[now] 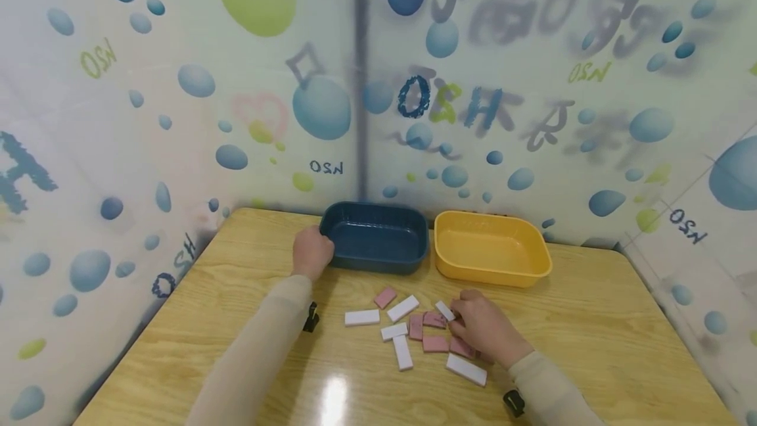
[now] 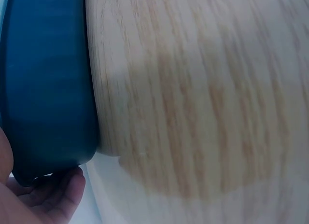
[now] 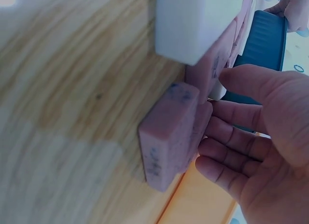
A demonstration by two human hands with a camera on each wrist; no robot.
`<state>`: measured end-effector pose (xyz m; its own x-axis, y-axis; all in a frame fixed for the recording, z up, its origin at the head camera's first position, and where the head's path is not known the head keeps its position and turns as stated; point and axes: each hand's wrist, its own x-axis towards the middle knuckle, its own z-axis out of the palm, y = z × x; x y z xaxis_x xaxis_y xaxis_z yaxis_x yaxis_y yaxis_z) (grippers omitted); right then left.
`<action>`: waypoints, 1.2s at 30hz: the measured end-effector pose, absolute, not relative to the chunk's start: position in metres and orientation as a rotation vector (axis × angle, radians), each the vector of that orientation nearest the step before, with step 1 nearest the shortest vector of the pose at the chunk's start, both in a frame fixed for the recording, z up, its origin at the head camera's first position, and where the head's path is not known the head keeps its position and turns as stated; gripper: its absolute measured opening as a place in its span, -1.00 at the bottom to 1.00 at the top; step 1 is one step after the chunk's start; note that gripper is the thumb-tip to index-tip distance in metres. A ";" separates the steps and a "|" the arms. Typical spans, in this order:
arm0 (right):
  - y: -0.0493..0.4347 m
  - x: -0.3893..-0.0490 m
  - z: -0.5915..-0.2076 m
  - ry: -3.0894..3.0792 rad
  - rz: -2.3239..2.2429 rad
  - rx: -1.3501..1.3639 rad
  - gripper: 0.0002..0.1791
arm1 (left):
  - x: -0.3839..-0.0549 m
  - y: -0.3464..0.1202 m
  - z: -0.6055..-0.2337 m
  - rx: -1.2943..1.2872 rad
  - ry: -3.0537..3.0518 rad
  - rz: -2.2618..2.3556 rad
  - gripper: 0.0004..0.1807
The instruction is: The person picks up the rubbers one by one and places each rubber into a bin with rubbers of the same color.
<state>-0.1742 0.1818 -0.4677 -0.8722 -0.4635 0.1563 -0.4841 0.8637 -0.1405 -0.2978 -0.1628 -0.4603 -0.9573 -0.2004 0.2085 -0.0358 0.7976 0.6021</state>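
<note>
My left hand [image 1: 312, 252] grips the left end of a dark blue plastic tray [image 1: 378, 263]. In the left wrist view, its fingers [image 2: 67, 197] curl under the rim of that tray. Over the scattered blocks, my right hand [image 1: 487, 327] has thumb and index finger at the near end of a small white block [image 1: 445, 310], apparently pinching it. Only a sliver of this block shows between them in the right wrist view. Pink blocks, one a speckled pink block [image 3: 169, 132], lie close by the other fingers. A longer white block [image 1: 466, 370] lies just below the hand.
A yellow tray [image 1: 493, 276] stands right of the blue one, along the back of the wooden table [image 1: 591, 321]. Several white and pink blocks lie in front of the trays, including a pink block [image 1: 385, 298] near the blue one. Printed curtains rise behind.
</note>
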 end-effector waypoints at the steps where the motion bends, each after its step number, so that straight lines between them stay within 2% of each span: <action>1: 0.181 -0.174 -0.468 -2.923 0.265 0.738 -0.79 | -0.297 -0.162 -0.460 0.185 -2.728 -0.904 -0.82; 27: 0.175 -0.179 -0.459 -3.005 0.475 0.554 -0.78 | -0.294 -0.160 -0.454 0.191 -2.735 -0.895 -0.81; 36: 0.169 -0.183 -0.447 -2.912 0.523 0.562 -0.89 | -0.294 -0.160 -0.453 0.198 -2.720 -0.891 -0.79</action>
<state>-0.1828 0.1693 -0.4469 -0.9222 -0.3366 0.1904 -0.3818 0.8706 -0.3102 -0.2938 -0.1597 -0.4528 -0.9537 -0.2121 0.2133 -0.0447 0.8011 0.5968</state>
